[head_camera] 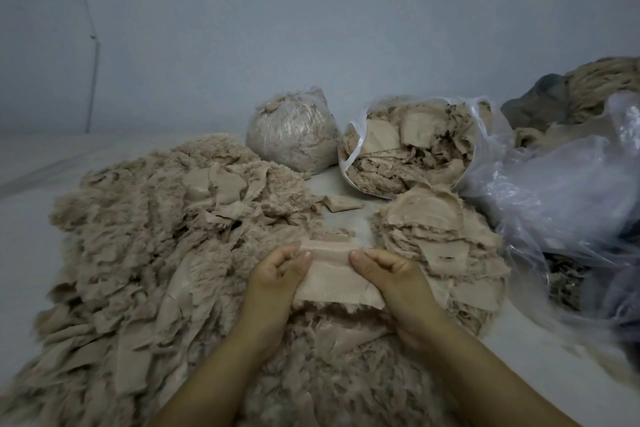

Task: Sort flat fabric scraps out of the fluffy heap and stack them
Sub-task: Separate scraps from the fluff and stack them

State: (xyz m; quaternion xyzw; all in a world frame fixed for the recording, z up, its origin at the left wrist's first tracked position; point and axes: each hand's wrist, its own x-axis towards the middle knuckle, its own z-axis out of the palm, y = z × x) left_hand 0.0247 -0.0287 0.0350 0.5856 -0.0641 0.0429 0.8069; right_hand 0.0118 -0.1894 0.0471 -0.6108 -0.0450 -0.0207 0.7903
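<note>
Both hands pinching one flat scrap (332, 274) taut, just left of the stack (440, 239).
Left hand (277, 270) and right hand (388, 274) fingers curled on opposite edges, probably checking flatness; fluffy heap (145, 218) further left of stack.

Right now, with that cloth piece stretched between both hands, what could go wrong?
The flat beige fabric scrap is pinched by the left hand and the right hand, so pulling hard might tear it. The stack of flat beige scraps looks uneven and could slide. Fluff from the fluffy beige heap might cling on.
</note>
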